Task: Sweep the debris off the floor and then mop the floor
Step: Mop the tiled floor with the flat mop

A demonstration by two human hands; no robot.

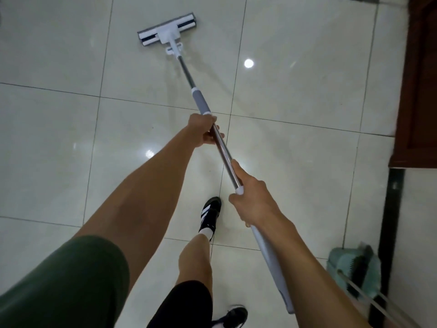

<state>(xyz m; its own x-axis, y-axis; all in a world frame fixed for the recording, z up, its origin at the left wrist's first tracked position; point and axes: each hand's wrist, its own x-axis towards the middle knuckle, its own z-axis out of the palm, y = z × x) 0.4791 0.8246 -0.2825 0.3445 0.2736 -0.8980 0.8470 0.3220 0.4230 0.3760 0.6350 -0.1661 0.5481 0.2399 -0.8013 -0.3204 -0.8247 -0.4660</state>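
Note:
A flat mop lies with its white and grey head point(167, 29) flat on the glossy white tile floor point(59, 129), far ahead of me. Its metal pole point(188, 78) slants back toward me, with a grey sleeve partway down. My left hand point(204, 131) grips the pole just below that sleeve. Further back, my right hand point(251, 197) grips the pole at its white collar, and the pale grey upper handle runs on under my right forearm. A faint wet streak trails on the tiles behind the mop head.
A dark wooden cabinet or door point(416, 91) stands at the right edge above a black floor strip. A teal dustpan with a broom point(354, 268) leans at the lower right. My black shoes point(210, 216) are on the tiles under the pole.

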